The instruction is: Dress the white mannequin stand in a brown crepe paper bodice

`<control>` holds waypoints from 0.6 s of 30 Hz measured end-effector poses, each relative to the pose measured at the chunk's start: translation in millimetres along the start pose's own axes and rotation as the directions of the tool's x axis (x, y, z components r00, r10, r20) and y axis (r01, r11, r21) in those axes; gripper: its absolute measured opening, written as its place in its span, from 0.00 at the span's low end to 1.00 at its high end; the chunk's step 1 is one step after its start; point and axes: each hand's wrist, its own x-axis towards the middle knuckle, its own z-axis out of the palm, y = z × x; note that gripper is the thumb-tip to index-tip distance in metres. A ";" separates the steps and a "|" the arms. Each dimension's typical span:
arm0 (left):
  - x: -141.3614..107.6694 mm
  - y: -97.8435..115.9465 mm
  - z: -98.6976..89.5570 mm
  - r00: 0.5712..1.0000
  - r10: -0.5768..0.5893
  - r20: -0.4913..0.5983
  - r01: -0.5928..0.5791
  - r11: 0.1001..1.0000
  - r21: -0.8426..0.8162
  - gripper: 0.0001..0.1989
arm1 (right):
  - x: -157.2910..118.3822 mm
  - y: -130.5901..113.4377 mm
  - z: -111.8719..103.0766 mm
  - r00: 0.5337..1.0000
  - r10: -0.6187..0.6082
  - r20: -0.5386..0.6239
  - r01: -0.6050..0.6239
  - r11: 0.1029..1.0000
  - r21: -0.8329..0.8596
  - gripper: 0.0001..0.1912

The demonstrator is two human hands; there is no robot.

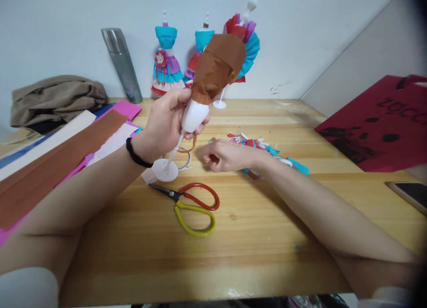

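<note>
My left hand [170, 117] is closed around the lower white body of a small dress-form mannequin [195, 116], which leans to the right above the table. Brown crepe paper [220, 61] wraps its torso. Below the hand, its thin stem ends in a round white base [165, 170]. My right hand [222, 156] is curled with the fingertips together, over the table just right of a tape roll [185, 159]; whatever lies in those fingers is hidden. Scissors [172, 194] with one red and one yellow handle lie in front of both hands, blades pointing left.
Dressed mannequins [166, 54] stand along the wall, one partly behind the brown paper. Coloured paper sheets [66, 161] lie at left, near a bundled cloth [60, 97] and a flask [123, 66]. Paper scraps [256, 144] lie beyond my right forearm. A red bag [376, 126] and a phone [408, 194] are at right.
</note>
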 end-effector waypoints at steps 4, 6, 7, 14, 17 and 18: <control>-1.3 -0.1 -0.7 1.000 -0.014 0.009 0.014 1.000 0.001 0.13 | -0.5 6.7 -1.8 0.999 0.035 -0.017 -0.035 0.999 -0.009 0.05; -1.8 0.1 -1.0 0.999 -0.015 0.035 0.015 1.000 -0.004 0.13 | -0.3 8.2 -2.9 0.998 0.054 -0.022 -0.055 0.998 -0.029 0.04; -1.9 0.3 -0.9 0.999 -0.009 0.049 0.010 1.000 -0.007 0.13 | -0.3 8.3 -3.6 0.998 0.062 -0.023 -0.063 0.997 -0.037 0.04; -2.4 1.4 1.3 0.999 -0.033 0.037 0.033 0.999 0.011 0.16 | -1.0 7.8 -6.7 0.995 0.086 -0.045 -0.089 0.993 -0.078 0.03; -1.9 0.2 -0.5 0.999 -0.029 0.036 0.029 1.000 0.001 0.16 | -0.8 7.6 -6.8 0.996 0.081 -0.039 -0.084 0.994 -0.075 0.03; -1.5 -0.1 -1.5 0.999 -0.032 0.034 0.032 0.999 -0.007 0.16 | -0.9 7.6 -7.6 0.996 0.080 -0.032 -0.082 0.994 -0.075 0.03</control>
